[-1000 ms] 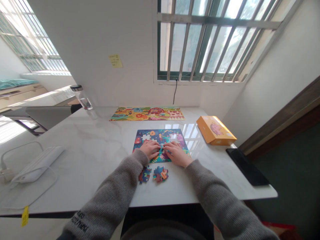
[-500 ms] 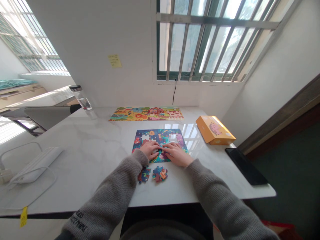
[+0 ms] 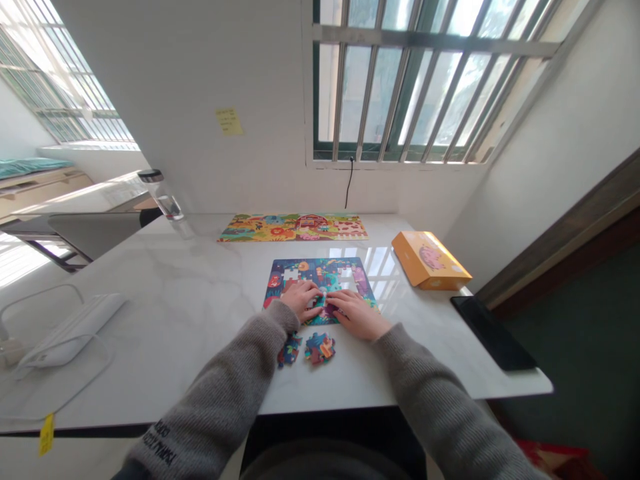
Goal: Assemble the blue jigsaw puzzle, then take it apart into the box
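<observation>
A dark blue jigsaw puzzle with colourful animals lies flat on the table, with white gaps where the surface shows through at its upper left and right. My left hand rests on its lower left part, fingers stretched toward the middle and thumb apart. Lying on the lower right part, my right hand also has its fingers extended, their tips close to the left ones. Both hands cover some of the pieces beneath. Closer to me are loose puzzle pieces and, partly behind my left sleeve, another small cluster of pieces.
A long finished animal puzzle lies along the wall. On the right are an orange box and a black tablet-like slab. A clear bottle stands at the far left; a white power strip with cables lies nearer.
My fingertips have drawn slightly apart over the middle of the puzzle, with the right hand shifting a little right and nearer to me. The loose pieces have stayed put.
</observation>
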### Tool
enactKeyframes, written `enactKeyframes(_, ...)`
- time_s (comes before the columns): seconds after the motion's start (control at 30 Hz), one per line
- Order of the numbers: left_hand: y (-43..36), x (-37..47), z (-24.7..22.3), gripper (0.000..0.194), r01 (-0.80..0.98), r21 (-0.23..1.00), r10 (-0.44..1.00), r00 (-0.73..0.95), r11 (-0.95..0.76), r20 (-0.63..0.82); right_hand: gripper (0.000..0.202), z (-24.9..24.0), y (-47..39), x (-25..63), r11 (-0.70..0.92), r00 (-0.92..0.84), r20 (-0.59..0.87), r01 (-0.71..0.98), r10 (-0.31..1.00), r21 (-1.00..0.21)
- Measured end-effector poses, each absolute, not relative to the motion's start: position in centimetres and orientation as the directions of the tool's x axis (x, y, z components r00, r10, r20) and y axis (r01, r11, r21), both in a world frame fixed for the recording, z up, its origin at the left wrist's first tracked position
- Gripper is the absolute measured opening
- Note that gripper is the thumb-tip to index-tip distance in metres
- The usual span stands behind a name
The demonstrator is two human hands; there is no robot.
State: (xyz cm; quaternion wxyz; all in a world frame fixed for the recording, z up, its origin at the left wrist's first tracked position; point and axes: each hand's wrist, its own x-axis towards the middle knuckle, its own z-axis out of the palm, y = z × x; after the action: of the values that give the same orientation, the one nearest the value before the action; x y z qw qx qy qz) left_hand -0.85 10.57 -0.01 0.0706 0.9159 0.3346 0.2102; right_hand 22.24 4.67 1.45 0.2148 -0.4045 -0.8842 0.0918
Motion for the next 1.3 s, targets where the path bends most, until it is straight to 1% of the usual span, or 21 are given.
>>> enactKeyframes(0.27,10.6,-0.5,-0.1,0.023,0.579,0.265,0.636,0.69,-0.771,0.345,0.033,1.6,4.5,21.9,0.651,-0.577,0.301,0.685,0.759,-0.328)
enactKeyframes(0.4,11.0,-1.0,-0.1,0.023,0.528,0.286,0.6,0.72,-0.799,0.348,0.029,1.9,4.6,22.1,0.643,-0.537,0.362,0.691,0.762,-0.33)
enactKeyframes(0.5,11.4,-1.6,-0.2,0.02,0.478,0.313,0.567,0.748,-0.821,0.345,0.022,2.6,3.7,21.9,0.631,-0.492,0.405,0.679,0.771,-0.376)
enactKeyframes(0.6,11.6,-1.9,-0.2,0.018,0.464,0.331,0.563,0.75,-0.822,0.348,0.018,3.3,1.8,21.4,0.688,-0.56,0.401,0.561,0.725,-0.46)
enactKeyframes(0.7,11.5,-1.9,-0.2,0.019,0.467,0.336,0.568,0.745,-0.818,0.35,0.019,3.5,-0.2,20.9,0.73,-0.653,0.361,0.467,0.665,-0.5)
enactKeyframes(0.8,11.4,-1.8,-0.2,0.019,0.464,0.344,0.57,0.744,-0.816,0.348,0.019,3.3,-1.2,20.8,0.735,-0.699,0.313,0.447,0.643,-0.511)
enactKeyframes(0.97,11.5,-1.8,-0.1,0.018,0.452,0.371,0.575,0.734,-0.811,0.363,0.015,2.9,-1.1,21.1,0.72,-0.703,0.281,0.461,0.653,-0.519)
enactKeyframes(1.07,11.5,-1.9,-0.1,0.018,0.447,0.372,0.571,0.735,-0.814,0.366,0.018,2.8,-1.0,21.2,0.718,-0.701,0.28,0.465,0.656,-0.519)
enactKeyframes(1.2,11.5,-1.9,-0.2,0.02,0.45,0.37,0.572,0.737,-0.813,0.359,0.027,2.8,-1.0,21.2,0.72,-0.695,0.296,0.457,0.655,-0.522)
enactKeyframes(1.3,11.4,-2.0,0.1,0.017,0.443,0.388,0.578,0.723,-0.808,0.379,0.03,2.9,-1.0,21.3,0.716,-0.672,0.325,0.451,0.665,-0.533)
